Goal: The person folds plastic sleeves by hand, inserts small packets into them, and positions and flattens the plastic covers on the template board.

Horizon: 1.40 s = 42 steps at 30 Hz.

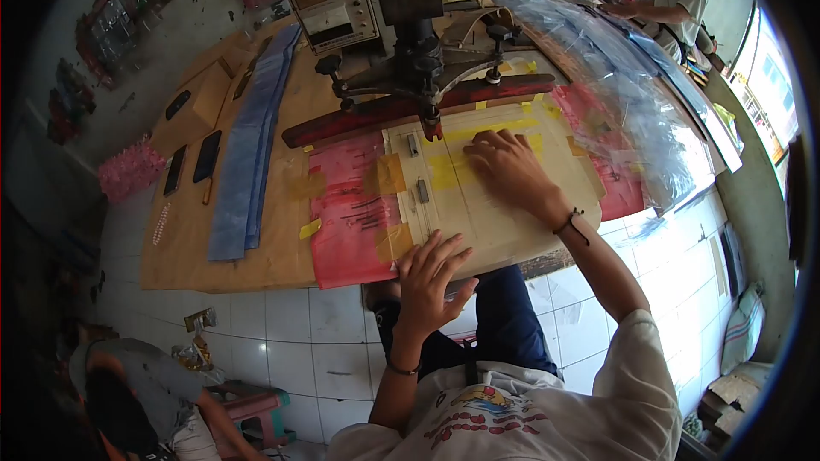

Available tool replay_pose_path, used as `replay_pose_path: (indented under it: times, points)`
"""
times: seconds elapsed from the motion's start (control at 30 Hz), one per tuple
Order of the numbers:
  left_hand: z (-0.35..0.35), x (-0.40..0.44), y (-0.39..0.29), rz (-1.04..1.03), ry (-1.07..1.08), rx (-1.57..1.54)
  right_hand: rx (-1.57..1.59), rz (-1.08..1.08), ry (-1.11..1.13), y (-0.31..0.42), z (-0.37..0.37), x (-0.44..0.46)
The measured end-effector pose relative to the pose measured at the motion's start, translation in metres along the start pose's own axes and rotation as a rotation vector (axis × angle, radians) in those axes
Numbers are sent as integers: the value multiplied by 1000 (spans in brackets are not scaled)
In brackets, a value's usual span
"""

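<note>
My left hand (431,277) rests on the near edge of a tan board (512,230), its fingers spread and nothing held. Farther up the same board, my right hand (512,172) lies palm down over yellow tape (444,172), fingers slightly bent; whether anything is under them is hidden. Two small metal blocks (422,191) sit on the board left of that hand. Red sheeting (346,230) with dark marks and brown tape flanks the board. Just beyond my right hand, a long dark red bar (359,119) hangs under a press machine (418,60).
Blue plastic strips (256,145), two phones (207,156) and a cardboard box (192,107) lie on the table's left side. Clear plastic sheets (615,60) cover the right side. One person (679,0) stands at back right; another (145,393) sits low at front left, by a stool (256,410).
</note>
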<state>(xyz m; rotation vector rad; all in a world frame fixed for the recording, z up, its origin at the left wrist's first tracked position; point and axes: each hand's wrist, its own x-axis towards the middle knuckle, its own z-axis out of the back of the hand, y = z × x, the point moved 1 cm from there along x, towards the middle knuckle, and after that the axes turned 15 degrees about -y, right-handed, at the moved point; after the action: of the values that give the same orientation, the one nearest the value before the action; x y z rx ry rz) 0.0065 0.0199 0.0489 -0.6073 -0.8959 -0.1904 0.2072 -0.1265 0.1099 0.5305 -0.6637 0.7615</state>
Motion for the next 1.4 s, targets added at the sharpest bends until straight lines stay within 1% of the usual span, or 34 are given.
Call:
replay_pose_path:
  times: [0.07,0.17,0.27,0.47,0.57,0.67,0.77,0.87,0.97,1.07,1.17,1.27,1.37,1.4]
  points:
    - [0,0,-1,11,-2,-3,-21,-67,145,-7,-9,12]
    - [-1,0,-2,34,-19,-10,-91,-74,34,-6,-23,12]
    - [-3,-2,0,27,-31,-6,-79,-69,-60,-11,-28,10]
    - [-2,0,-1,32,-18,-6,-60,-112,199,-17,-7,29]
    - [-1,0,-1,21,-25,-7,-22,-16,31,-18,-14,23]
    - [-2,2,-1,24,-38,-4,35,-65,98,-21,-18,23]
    - [-2,2,-3,24,-35,5,117,-60,40,-22,-11,25]
    - [-2,1,-2,16,-28,20,25,161,-87,-22,-4,19]
    - [-3,1,-3,15,-25,33,123,190,-4,-18,-4,18]
    - [-3,1,-2,17,-23,47,193,60,182,-9,-6,15]
    - [-3,1,-4,22,-25,47,236,273,97,-3,-7,5]
    - [-4,2,-5,30,-25,48,159,263,266,9,0,2]
    - [-3,5,-5,35,-28,54,170,185,204,17,-9,-15]
    - [-3,4,-6,42,-24,53,180,163,232,17,-8,-14]
